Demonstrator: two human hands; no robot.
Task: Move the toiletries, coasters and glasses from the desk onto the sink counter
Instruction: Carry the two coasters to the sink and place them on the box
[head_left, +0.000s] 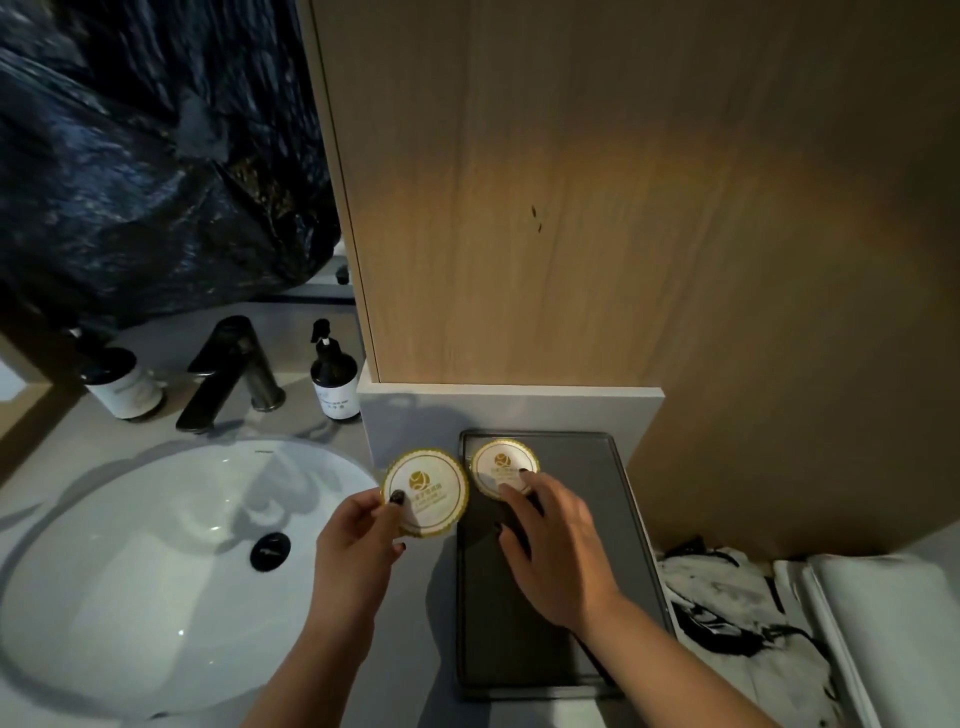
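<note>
Two round white coasters with gold scalloped rims are in view. My left hand (358, 540) pinches the left coaster (428, 491) by its lower left edge, holding it just left of a dark grey tray (618, 571) on the sink counter. The right coaster (501, 462) lies flat in the tray's far left corner. My right hand (556, 545) rests over the tray with its fingertips pressing on that coaster's near edge. No glasses or other toiletries from the desk are visible.
A white basin (130, 545) with a black drain sits to the left. Behind it stand a black faucet (234, 369), a dark pump bottle (335, 374) and a second bottle (122, 384). A wood panel rises behind the tray. Black-and-white fabric (727, 613) lies to the right.
</note>
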